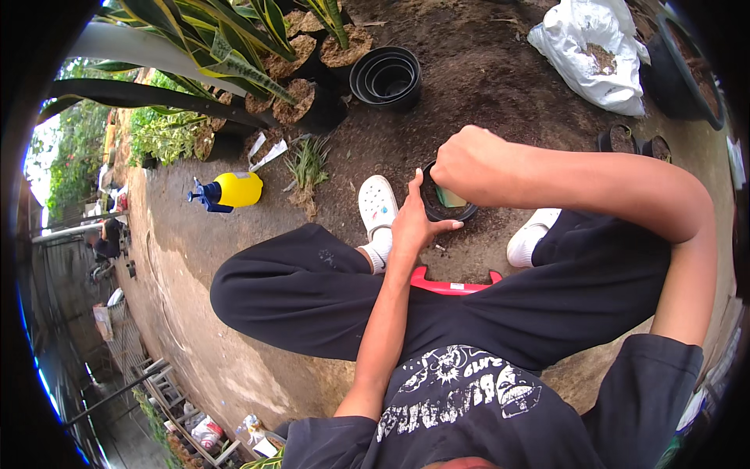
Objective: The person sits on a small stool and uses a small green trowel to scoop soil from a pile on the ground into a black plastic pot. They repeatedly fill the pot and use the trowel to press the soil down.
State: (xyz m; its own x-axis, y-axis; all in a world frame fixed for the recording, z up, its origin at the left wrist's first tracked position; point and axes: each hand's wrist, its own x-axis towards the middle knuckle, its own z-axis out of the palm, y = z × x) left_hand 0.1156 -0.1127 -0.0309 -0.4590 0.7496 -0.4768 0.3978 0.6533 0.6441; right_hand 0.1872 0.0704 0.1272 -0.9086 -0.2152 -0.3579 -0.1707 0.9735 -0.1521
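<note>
A round black plastic pot (432, 212) with dark soil in it stands on the ground between my white clogs. The thumb and index finger of my left hand (412, 224) spread around its rim and steady it. Over the pot's far right side my right hand (473, 167) is closed in a fist. Below that fist a flat green object (450, 197) reaches down into the pot against the soil. The fist hides its upper part, so its exact kind cannot be told.
Nested black pots (387, 79) and potted snake plants (293, 99) stand ahead. To the left are a yellow pressure sprayer (237, 189) and a bare-root plant clump (307, 164). A white sack (603, 64) and large black tub (679, 76) stand far right. A red stool edge (439, 287) shows beneath me.
</note>
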